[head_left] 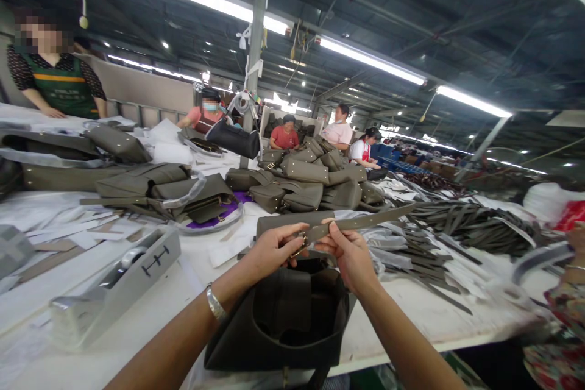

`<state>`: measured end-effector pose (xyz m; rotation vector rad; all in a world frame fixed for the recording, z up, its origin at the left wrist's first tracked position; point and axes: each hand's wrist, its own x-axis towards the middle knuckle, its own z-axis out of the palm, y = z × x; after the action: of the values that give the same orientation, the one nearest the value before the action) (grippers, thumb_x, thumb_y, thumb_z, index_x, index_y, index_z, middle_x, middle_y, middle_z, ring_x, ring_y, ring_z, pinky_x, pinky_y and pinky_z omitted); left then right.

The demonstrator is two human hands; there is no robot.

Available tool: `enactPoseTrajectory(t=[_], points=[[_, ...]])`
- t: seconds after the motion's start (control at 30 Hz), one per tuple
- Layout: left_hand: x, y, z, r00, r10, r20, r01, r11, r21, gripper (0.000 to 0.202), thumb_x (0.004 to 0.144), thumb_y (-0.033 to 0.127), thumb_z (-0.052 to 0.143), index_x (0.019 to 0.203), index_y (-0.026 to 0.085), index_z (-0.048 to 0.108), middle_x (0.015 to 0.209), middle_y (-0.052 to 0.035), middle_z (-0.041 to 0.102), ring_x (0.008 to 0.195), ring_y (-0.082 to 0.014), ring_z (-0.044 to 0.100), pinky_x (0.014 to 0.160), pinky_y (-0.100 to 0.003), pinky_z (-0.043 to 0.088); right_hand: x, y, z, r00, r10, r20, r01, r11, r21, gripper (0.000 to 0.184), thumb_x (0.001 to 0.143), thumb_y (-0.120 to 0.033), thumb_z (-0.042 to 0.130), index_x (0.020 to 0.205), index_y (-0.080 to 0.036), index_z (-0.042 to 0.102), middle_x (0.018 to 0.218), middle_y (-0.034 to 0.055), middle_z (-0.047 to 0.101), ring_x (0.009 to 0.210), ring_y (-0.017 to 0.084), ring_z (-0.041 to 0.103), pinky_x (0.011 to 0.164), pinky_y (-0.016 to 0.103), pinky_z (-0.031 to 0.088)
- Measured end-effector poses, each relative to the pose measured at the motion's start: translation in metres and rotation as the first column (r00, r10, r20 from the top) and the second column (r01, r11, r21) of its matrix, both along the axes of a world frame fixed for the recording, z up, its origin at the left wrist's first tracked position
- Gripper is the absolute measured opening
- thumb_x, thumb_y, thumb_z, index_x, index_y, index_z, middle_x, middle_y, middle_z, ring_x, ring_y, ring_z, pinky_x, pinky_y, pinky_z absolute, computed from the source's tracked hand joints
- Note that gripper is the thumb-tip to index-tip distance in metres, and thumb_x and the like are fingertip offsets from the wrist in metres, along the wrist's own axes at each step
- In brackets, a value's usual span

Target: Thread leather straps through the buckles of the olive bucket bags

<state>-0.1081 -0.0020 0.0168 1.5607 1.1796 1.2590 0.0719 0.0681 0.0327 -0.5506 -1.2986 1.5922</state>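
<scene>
An olive strap (379, 217) with punched holes runs between my hands, its free end pointing right. My left hand (280, 246) is closed on a metal buckle (300, 244) at the strap's left end. My right hand (346, 248) pinches the strap between thumb and fingers, just right of the buckle. Below both hands, a dark olive handbag (274, 341) sits at the table's front edge with its mouth open towards me. Behind my hands lies another olive bag piece (292, 220), partly hidden by them.
Olive handbags (311, 173) are heaped beyond my hands, with more bags (137, 186) at left. Loose straps (475, 225) pile up at right. A grey tape dispenser (119, 280) stands front left. Co-workers sit across the table (393, 311); a flowered sleeve (564, 311) shows at far right.
</scene>
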Motion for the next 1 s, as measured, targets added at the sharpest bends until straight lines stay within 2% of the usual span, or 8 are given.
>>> enactPoseTrajectory(t=[0.2, 0.37, 0.53, 0.67, 0.83, 0.93, 1.0], points=[[-0.001, -0.002, 0.004, 1.0, -0.02, -0.022, 0.021, 1.0, 0.017, 0.056, 0.09, 0.043, 0.055, 0.141, 0.021, 0.049, 0.088, -0.0059, 0.075, 0.058, -0.0142, 0.062, 0.054, -0.023, 0.043, 0.004, 0.0, 0.011, 0.983, -0.054, 0.174, 0.022, 0.983, 0.182, 0.035, 0.08, -0.047, 0.073, 0.096, -0.016, 0.07, 0.087, 0.0074, 0.076, 0.071, 0.022, 0.072, 0.063, 0.031, 0.062], [-0.001, -0.003, 0.007, 0.996, -0.015, -0.089, 0.02, 0.998, 0.055, 0.057, 0.089, 0.039, 0.057, 0.141, 0.019, 0.05, 0.089, -0.0058, 0.075, 0.057, -0.0147, 0.062, 0.055, -0.024, 0.045, 0.002, -0.002, 0.022, 0.958, -0.088, 0.272, 0.026, 0.974, 0.225, 0.035, 0.078, -0.051, 0.073, 0.093, -0.019, 0.071, 0.087, 0.0071, 0.076, 0.074, 0.026, 0.072, 0.067, 0.039, 0.062], [-0.002, -0.002, 0.006, 0.995, 0.001, -0.101, 0.007, 0.997, 0.073, 0.057, 0.088, 0.037, 0.057, 0.141, 0.018, 0.05, 0.093, -0.0066, 0.075, 0.057, -0.0144, 0.062, 0.055, -0.024, 0.048, -0.001, -0.001, 0.025, 0.931, -0.144, 0.336, 0.047, 0.959, 0.281, 0.037, 0.078, -0.054, 0.071, 0.095, -0.021, 0.071, 0.088, 0.0069, 0.075, 0.073, 0.027, 0.072, 0.07, 0.042, 0.062], [-0.003, -0.002, 0.006, 0.993, 0.01, -0.116, -0.003, 0.998, 0.057, 0.059, 0.088, 0.042, 0.057, 0.142, 0.019, 0.048, 0.09, -0.0057, 0.075, 0.057, -0.0147, 0.063, 0.055, -0.023, 0.049, -0.005, -0.009, 0.021, 0.931, -0.154, 0.33, 0.052, 0.953, 0.297, 0.034, 0.08, -0.053, 0.069, 0.094, -0.022, 0.072, 0.089, 0.006, 0.075, 0.076, 0.026, 0.071, 0.07, 0.04, 0.062], [0.005, 0.002, 0.006, 0.98, 0.102, -0.174, -0.099, 0.995, 0.025, 0.052, 0.089, 0.047, 0.054, 0.134, 0.02, 0.057, 0.075, -0.0036, 0.073, 0.049, -0.0154, 0.06, 0.047, -0.023, 0.045, -0.009, -0.018, 0.013, 0.867, -0.273, 0.417, 0.066, 0.892, 0.447, 0.029, 0.083, -0.049, 0.067, 0.084, -0.022, 0.076, 0.084, 0.0071, 0.075, 0.075, 0.026, 0.07, 0.067, 0.035, 0.057], [0.008, 0.0, 0.01, 0.98, 0.104, -0.172, -0.099, 0.994, 0.038, 0.047, 0.088, 0.041, 0.055, 0.13, 0.02, 0.056, 0.074, -0.002, 0.073, 0.049, -0.0157, 0.06, 0.049, -0.024, 0.045, -0.006, -0.011, 0.022, 0.892, -0.246, 0.38, 0.062, 0.897, 0.437, 0.026, 0.082, -0.044, 0.068, 0.087, -0.019, 0.075, 0.081, 0.006, 0.075, 0.069, 0.021, 0.066, 0.063, 0.03, 0.053], [0.005, -0.006, 0.015, 0.977, 0.092, -0.19, -0.081, 0.994, 0.067, 0.045, 0.085, 0.035, 0.06, 0.127, 0.02, 0.054, 0.078, -0.0018, 0.073, 0.059, -0.0172, 0.064, 0.059, -0.026, 0.049, 0.0, -0.002, 0.036, 0.937, -0.174, 0.303, 0.054, 0.929, 0.367, 0.023, 0.08, -0.038, 0.071, 0.092, -0.018, 0.073, 0.085, 0.0048, 0.074, 0.058, 0.013, 0.057, 0.053, 0.023, 0.047]])
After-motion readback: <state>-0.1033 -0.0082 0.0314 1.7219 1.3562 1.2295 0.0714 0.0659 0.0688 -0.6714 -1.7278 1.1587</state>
